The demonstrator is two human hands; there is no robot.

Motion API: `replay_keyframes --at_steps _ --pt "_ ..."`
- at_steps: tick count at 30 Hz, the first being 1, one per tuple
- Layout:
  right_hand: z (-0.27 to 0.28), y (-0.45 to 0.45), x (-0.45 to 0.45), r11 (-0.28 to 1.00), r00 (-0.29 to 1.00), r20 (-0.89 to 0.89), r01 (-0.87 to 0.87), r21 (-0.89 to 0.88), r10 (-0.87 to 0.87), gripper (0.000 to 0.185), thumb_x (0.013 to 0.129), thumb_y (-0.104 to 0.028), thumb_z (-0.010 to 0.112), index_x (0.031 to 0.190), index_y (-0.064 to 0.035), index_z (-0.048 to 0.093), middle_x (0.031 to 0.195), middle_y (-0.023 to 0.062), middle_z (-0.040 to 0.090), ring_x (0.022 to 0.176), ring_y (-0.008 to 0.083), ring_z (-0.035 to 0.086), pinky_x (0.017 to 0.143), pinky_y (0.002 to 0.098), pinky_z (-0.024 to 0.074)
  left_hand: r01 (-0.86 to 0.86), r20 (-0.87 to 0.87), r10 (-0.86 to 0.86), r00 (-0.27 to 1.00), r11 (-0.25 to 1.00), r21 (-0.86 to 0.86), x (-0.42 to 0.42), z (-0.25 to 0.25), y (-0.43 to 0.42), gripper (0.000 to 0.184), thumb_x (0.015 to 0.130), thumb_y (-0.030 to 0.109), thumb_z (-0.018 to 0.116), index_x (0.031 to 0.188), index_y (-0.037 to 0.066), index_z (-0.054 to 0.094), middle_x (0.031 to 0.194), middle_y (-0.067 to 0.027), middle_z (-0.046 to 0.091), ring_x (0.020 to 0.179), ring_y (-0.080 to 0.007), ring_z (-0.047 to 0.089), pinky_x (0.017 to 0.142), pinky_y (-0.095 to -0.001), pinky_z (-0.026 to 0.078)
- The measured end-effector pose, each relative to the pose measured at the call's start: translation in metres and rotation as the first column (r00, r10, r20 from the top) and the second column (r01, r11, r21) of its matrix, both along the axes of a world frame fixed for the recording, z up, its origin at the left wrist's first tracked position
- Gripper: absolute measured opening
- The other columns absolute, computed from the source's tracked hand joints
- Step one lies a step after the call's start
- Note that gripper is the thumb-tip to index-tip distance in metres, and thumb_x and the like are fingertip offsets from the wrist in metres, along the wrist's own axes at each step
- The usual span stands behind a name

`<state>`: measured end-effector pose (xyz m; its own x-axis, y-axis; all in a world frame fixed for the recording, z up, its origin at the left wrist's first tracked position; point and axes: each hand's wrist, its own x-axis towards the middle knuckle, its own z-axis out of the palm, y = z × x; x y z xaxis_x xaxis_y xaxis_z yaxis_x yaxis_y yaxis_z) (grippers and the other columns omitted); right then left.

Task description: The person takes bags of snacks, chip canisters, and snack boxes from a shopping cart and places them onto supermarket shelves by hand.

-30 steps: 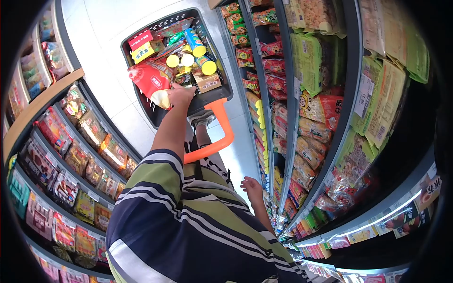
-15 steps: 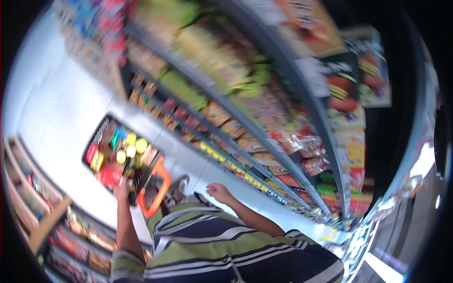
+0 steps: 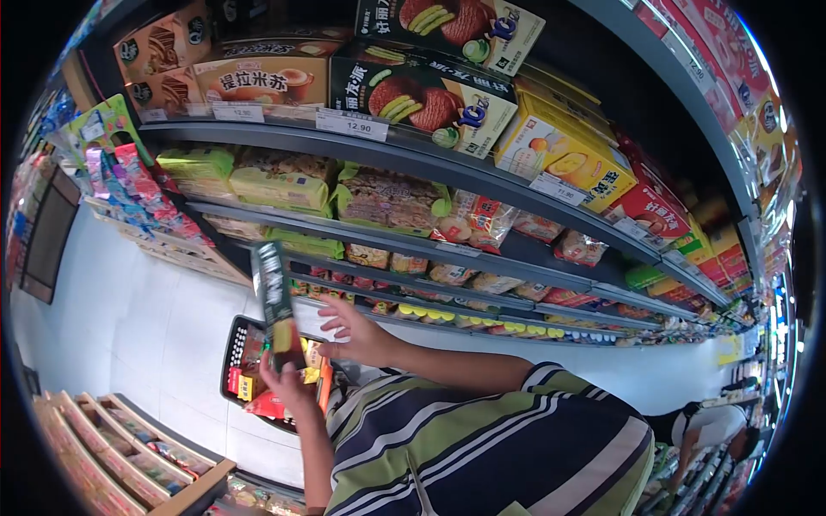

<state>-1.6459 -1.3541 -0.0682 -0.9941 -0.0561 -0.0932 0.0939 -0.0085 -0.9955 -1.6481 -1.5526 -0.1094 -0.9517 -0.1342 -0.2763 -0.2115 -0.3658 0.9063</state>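
Note:
My left hand (image 3: 291,384) grips the lower end of a dark green snack box (image 3: 274,288), which stands upright with a narrow side towards me. My right hand (image 3: 354,334) is just to the right of the box, fingers spread and holding nothing. Behind and below the box, a black shopping basket (image 3: 231,365) with an orange handle (image 3: 324,384) is on the floor. Several packets lie in it, among them a red packet (image 3: 268,404) and a yellow packet (image 3: 246,387). My left hand and the box hide part of the basket.
Shelves curve across in front of me. The upper one carries dark green pie boxes (image 3: 422,99), a tiramisu box (image 3: 262,77) and a yellow box (image 3: 564,150). Bagged baked goods (image 3: 387,198) fill a lower shelf. A wooden display rack (image 3: 185,494) stands lower left. Another person (image 3: 714,430) bends at lower right.
My view has swung up towards the shelves. The box now stands raised in my left hand above the basket. My right hand has come up beside it, its fingers now spread.

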Motion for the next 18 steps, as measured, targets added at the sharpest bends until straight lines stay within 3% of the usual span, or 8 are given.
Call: replay_keyframes --at_steps 3,4,6,7,10,14,18 --pt "0.040 -0.002 0.006 0.995 0.987 -0.128 0.090 -0.030 -0.093 0.126 0.075 -0.035 0.095 0.164 -0.0023 0.012 0.150 0.0187 0.045 0.126 0.0275 0.055 0.102 0.0410 0.0500 -0.027 -0.269 -0.040 0.962 0.970 -0.241 0.009 0.029 0.042 0.076 0.083 0.011 0.073 0.149 0.001 0.037 0.143 -0.0168 0.049 0.128 -0.0300 0.051 0.113 -0.0398 0.039" --pt "0.042 0.001 0.009 0.992 0.986 -0.119 0.122 0.018 -0.119 0.121 0.078 -0.016 0.093 0.164 -0.0034 0.009 0.155 0.0179 0.042 0.133 0.0253 0.053 0.103 0.0402 0.0506 -0.058 -0.320 -0.068 0.945 0.927 -0.370 0.012 0.036 0.048 0.083 0.079 0.013 0.079 0.148 0.000 0.037 0.143 -0.0178 0.047 0.130 -0.0322 0.049 0.115 -0.0421 0.036" --pt "0.059 0.006 0.009 0.952 0.987 -0.011 0.152 -0.266 -0.161 0.116 0.080 0.000 0.085 0.164 -0.0023 0.005 0.146 0.0160 0.048 0.127 0.0229 0.057 0.101 0.0366 0.0533 -0.185 -0.494 -0.168 0.853 0.787 -0.589 0.013 0.027 0.051 0.094 0.069 0.018 0.089 0.146 0.002 0.039 0.146 -0.0221 0.041 0.136 -0.0370 0.043 0.116 -0.0475 0.035" --pt "0.062 0.011 0.010 0.952 0.986 0.007 0.164 -0.256 -0.168 0.114 0.081 0.003 0.083 0.164 -0.0020 0.003 0.145 0.0167 0.048 0.127 0.0228 0.057 0.102 0.0363 0.0536 -0.251 -0.553 -0.203 0.808 0.731 -0.634 0.013 0.037 0.054 0.096 0.066 0.020 0.091 0.146 0.003 0.040 0.146 -0.0244 0.039 0.137 -0.0399 0.041 0.115 -0.0503 0.034" --pt "0.054 0.017 0.014 0.915 0.964 -0.046 0.232 -0.331 -0.261 0.113 0.083 -0.002 0.085 0.161 0.0025 0.004 0.141 0.0173 0.051 0.124 0.0228 0.058 0.101 0.0369 0.0539 -0.358 -0.634 -0.306 0.710 0.618 -0.700 0.012 0.053 0.062 0.097 0.061 0.021 0.094 0.142 0.006 0.043 0.145 -0.0286 0.037 0.137 -0.0468 0.039 0.112 -0.0558 0.035" --pt "0.054 0.026 0.021 0.889 0.942 0.009 0.320 -0.327 -0.336 0.107 0.086 0.000 0.081 0.161 0.0026 0.005 0.143 0.0163 0.050 0.126 0.0224 0.057 0.103 0.0343 0.0524 -0.341 -0.633 -0.382 0.673 0.600 -0.724 0.013 0.055 0.073 0.098 0.063 0.025 0.093 0.143 0.010 0.039 0.148 -0.0259 0.034 0.139 -0.0455 0.036 0.114 -0.0581 0.032" --pt "0.051 0.042 0.024 0.893 0.931 -0.006 0.349 -0.283 -0.366 0.103 0.086 0.004 0.076 0.163 0.0001 0.008 0.143 0.0144 0.050 0.124 0.0194 0.058 0.101 0.0321 0.0527 -0.290 -0.630 -0.413 0.658 0.633 -0.718 0.017 0.050 0.080 0.104 0.061 0.029 0.098 0.143 0.007 0.038 0.146 -0.0272 0.035 0.136 -0.0454 0.038 0.112 -0.0563 0.035"
